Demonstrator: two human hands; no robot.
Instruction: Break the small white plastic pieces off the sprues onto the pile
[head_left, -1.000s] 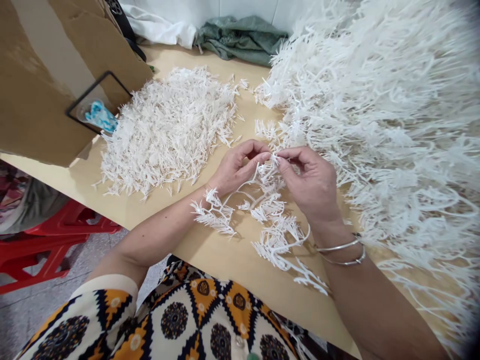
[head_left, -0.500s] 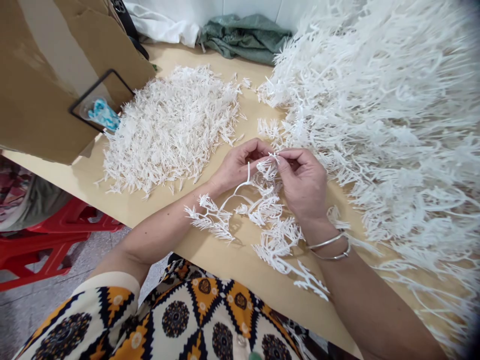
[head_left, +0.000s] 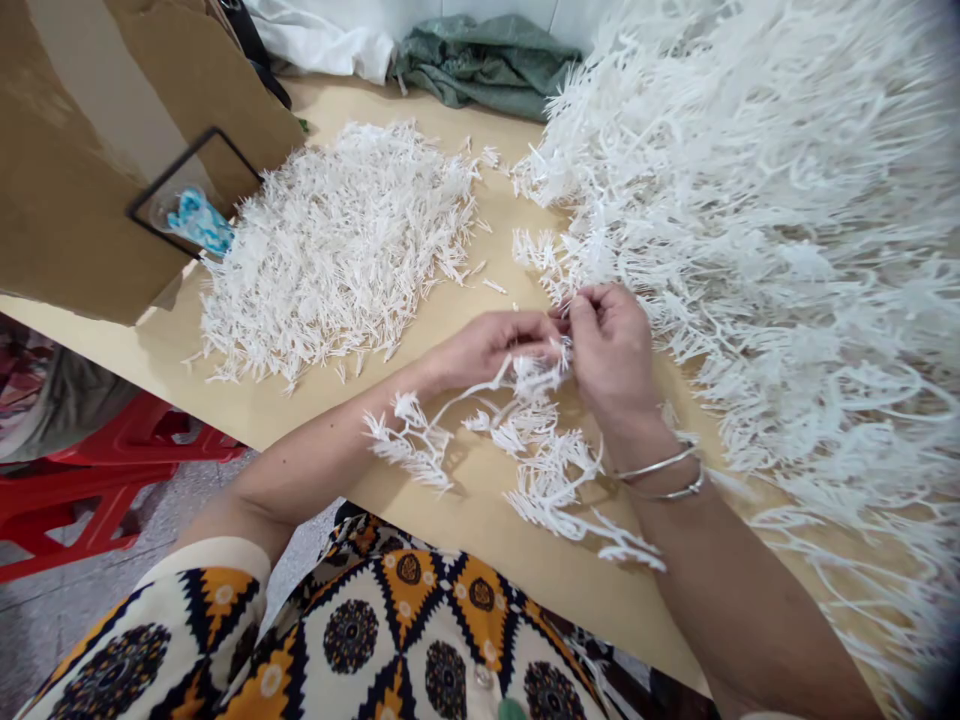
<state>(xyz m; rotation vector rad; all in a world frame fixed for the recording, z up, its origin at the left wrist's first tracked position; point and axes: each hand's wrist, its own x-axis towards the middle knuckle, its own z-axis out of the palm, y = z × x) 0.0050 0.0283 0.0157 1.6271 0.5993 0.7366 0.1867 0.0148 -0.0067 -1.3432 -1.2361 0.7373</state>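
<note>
A white plastic sprig (head_left: 534,440) with stems and needle-like tufts hangs from my hands and trails over the table in front of me. My left hand (head_left: 510,345) is closed around its upper part, fingers curled. My right hand (head_left: 611,345), with two silver bangles at the wrist, pinches at the same spot, its fingertips meeting those of the left. What exactly lies between the right fingertips is hidden. Beyond my left hand is a heap of small loose white tufts (head_left: 341,250). A larger pile of whole white sprigs (head_left: 780,240) rises beside my right hand.
At the left stands a cardboard box (head_left: 97,150) with a black wire frame and a clear cup (head_left: 191,218) holding something blue and white. Green cloth (head_left: 487,62) and white cloth (head_left: 322,40) lie along the wall. Red stools (head_left: 97,480) are below the table's left edge.
My left hand has moved slightly down and turned, its fingers more curled. My right hand has closed more tightly at the sprig's top. The view has shifted a little.
</note>
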